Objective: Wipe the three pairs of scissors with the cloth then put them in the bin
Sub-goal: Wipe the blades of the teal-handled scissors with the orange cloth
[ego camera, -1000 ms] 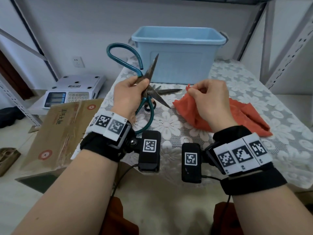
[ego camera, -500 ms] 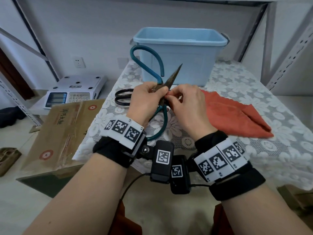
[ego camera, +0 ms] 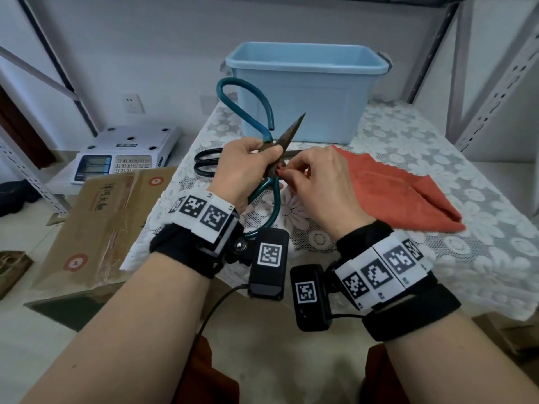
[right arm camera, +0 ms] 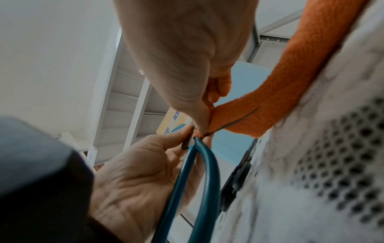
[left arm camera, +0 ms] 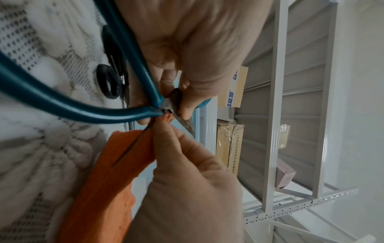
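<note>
The teal scissors (ego camera: 264, 158) are held above the table's near-left part, left hand (ego camera: 242, 170) clenched round the pivot, blades spread. The right hand (ego camera: 318, 182) pinches a corner of the cloth (ego camera: 402, 193) against one blade. Stiff, rusty, sharp-tipped steel (best gripped at pivot or loops); the cloth is limp. Black scissors (ego camera: 205, 166) lie by the left edge; the bin (ego camera: 306, 91) stands at the far edge, open room between.

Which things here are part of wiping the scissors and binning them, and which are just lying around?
Part of the job:
- green scissors, held in the left hand
- orange cloth, a corner pinched by the right hand
- black scissors on the table
- blue bin

Just lying about:
- weighing scale
- cardboard box
- lace tablecloth
</note>
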